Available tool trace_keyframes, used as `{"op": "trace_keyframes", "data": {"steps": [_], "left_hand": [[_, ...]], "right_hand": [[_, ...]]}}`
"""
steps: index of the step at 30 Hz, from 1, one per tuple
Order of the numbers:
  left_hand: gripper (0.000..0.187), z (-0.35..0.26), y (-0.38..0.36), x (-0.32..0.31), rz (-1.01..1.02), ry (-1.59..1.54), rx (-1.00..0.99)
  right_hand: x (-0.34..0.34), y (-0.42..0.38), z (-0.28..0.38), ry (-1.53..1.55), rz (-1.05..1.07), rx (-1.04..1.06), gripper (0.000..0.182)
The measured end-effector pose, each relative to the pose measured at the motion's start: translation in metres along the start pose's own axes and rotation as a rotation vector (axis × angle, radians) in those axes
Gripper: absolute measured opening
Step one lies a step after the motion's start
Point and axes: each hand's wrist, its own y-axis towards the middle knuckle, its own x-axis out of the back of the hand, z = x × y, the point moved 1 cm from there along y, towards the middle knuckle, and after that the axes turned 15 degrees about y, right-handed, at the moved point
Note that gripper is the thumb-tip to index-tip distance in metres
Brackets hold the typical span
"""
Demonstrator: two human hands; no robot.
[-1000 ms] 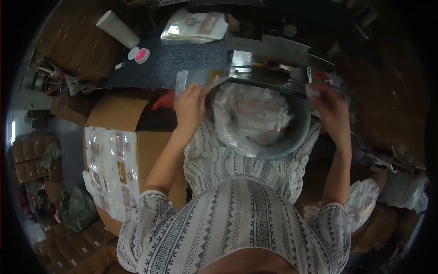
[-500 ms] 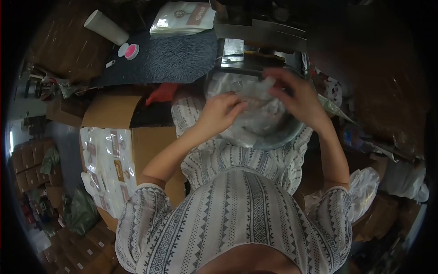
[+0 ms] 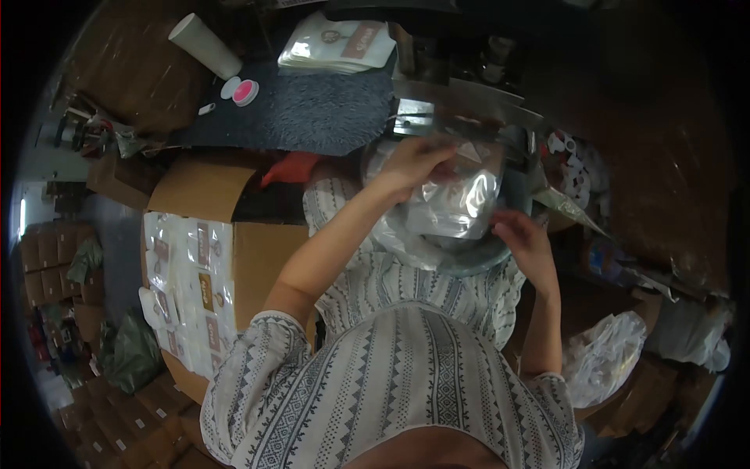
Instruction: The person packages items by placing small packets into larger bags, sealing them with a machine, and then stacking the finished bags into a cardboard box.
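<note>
My left hand [image 3: 422, 166] is closed on the upper left of a clear plastic bag [image 3: 462, 199], which is shiny and flat and spread above the basin. Beside the bag's lower right corner is my right hand [image 3: 526, 238], its fingers loosely curved and apart, fingertips right at the edge. Under both hands a round metal basin [image 3: 469, 264] rests on my lap. More crumpled clear plastic [image 3: 394, 234] lies in it, partly hidden by the bag and my left hand.
Beyond the basin is a metal machine [image 3: 414, 116]. A fuzzy grey mat [image 3: 312, 109], stacked printed pouches [image 3: 340, 43], a white cup [image 3: 205, 47] and a pink round tin [image 3: 245, 92] are at the back left. An open carton [image 3: 269, 266] of packed pouches stands left.
The bag has come up flat out of the crumpled plastic. My left hand has moved up and right; my right hand has dropped to the bag's lower right. The view has shifted slightly.
</note>
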Motion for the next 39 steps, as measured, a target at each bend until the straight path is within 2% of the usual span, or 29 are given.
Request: {"op": "trace_keyframes", "data": {"steps": [4,6,8,9,11,12,14,16,18,19,20,21,22,23,24,26,27,28,29,30,31,32,33,34,35,36,37,38,39], "left_hand": [[0.028,0.006,0.004,0.002,0.023,-0.019,-0.025],[0.029,0.002,-0.003,0.000,0.041,0.016,-0.026],[0.029,0.002,-0.006,0.001,0.050,0.020,-0.024],[0.030,0.004,-0.007,0.001,0.063,0.018,-0.011],[0.029,0.010,-0.009,0.004,0.062,0.063,-0.021],[0.029,0.015,-0.011,0.006,0.059,0.112,-0.021],[0.029,0.028,-0.016,0.010,0.120,0.128,-0.044],[0.029,0.051,-0.018,0.012,0.183,0.141,-0.060],[0.032,0.090,-0.018,0.015,0.189,0.283,0.035],[0.032,0.119,-0.018,0.018,0.194,0.274,0.046],[0.038,0.148,-0.020,0.023,-0.020,0.603,-0.056],[0.043,0.164,-0.025,0.025,-0.241,0.928,-0.162],[0.043,0.168,-0.034,0.025,-0.239,0.923,-0.158],[0.051,0.166,-0.044,0.028,-0.505,1.144,-0.212],[0.059,0.165,-0.052,0.032,-0.778,1.359,-0.265],[0.064,0.191,-0.055,0.048,-0.782,1.255,-0.200],[0.069,0.198,-0.057,0.050,-0.788,1.150,-0.141],[0.069,0.205,-0.058,0.050,-0.784,1.149,-0.137],[0.068,0.210,-0.059,0.049,-0.754,1.147,-0.220],[0.068,0.207,-0.060,0.047,-0.726,1.143,-0.306],[0.068,0.202,-0.057,0.045,-0.726,1.143,-0.309],[0.064,0.199,-0.056,0.044,-0.732,1.161,-0.195],[0.059,0.195,-0.059,0.042,-0.728,1.177,-0.076],[0.059,0.189,-0.061,0.043,-0.717,1.177,-0.074],[0.048,0.181,-0.057,0.046,-0.678,1.263,-0.059],[0.037,0.177,-0.055,0.049,-0.636,1.347,-0.043],[0.037,0.178,-0.058,0.051,-0.627,1.344,-0.041],[0.028,0.177,-0.059,0.055,-0.594,1.373,-0.119],[0.024,0.174,-0.057,0.057,-0.566,1.402,-0.200]], "right_hand": [[-0.006,-0.006,-0.030,-0.044,-0.061,-0.035,0.016],[-0.012,-0.009,-0.032,-0.047,-0.068,0.016,0.015],[-0.019,-0.014,-0.032,0.027,-0.225,-0.045,0.015],[-0.021,-0.017,-0.034,0.022,-0.226,-0.040,0.015],[-0.025,-0.021,-0.039,-0.034,-0.357,0.103,0.014],[-0.031,-0.023,-0.043,-0.040,-0.357,0.103,0.014],[-0.045,-0.029,-0.049,-0.158,-0.447,0.469,0.013],[-0.054,-0.023,-0.064,-0.466,-0.338,0.836,0.026],[-0.072,-0.014,-0.076,-0.594,-0.123,0.801,0.043],[-0.082,-0.005,-0.088,-0.708,-0.035,0.689,0.050],[-0.090,0.004,-0.106,-0.818,0.053,0.576,0.058],[-0.094,0.013,-0.128,-0.821,0.056,0.569,0.058],[-0.097,0.023,-0.155,-0.944,0.066,0.399,0.062],[-0.098,0.033,-0.179,-1.061,0.075,0.229,0.065],[-0.097,0.042,-0.199,-1.061,0.076,0.226,0.065],[-0.087,0.057,-0.230,-1.161,0.147,-0.006,0.068],[-0.084,0.062,-0.235,-1.163,0.151,-0.009,0.068],[-0.082,0.065,-0.242,-1.081,0.243,-0.210,0.067],[-0.079,0.068,-0.248,-0.990,0.329,-0.408,0.067],[-0.074,0.075,-0.248,-0.991,0.327,-0.409,0.067],[-0.070,0.082,-0.248,-0.950,0.422,-0.488,0.060],[-0.068,0.086,-0.249,-0.902,0.520,-0.570,0.055],[-0.066,0.088,-0.261,-0.894,0.522,-0.581,0.055],[-0.063,0.093,-0.281,-0.917,0.636,-0.418,0.050],[-0.059,0.099,-0.290,-0.942,0.741,-0.246,0.048],[-0.054,0.091,-0.270,-0.945,0.735,-0.251,0.048],[-0.050,0.070,-0.223,-0.675,0.769,-0.299,0.040],[-0.048,0.054,-0.184,-0.406,0.790,-0.336,0.033],[-0.043,0.045,-0.170,-0.409,0.787,-0.333,0.033]]}}
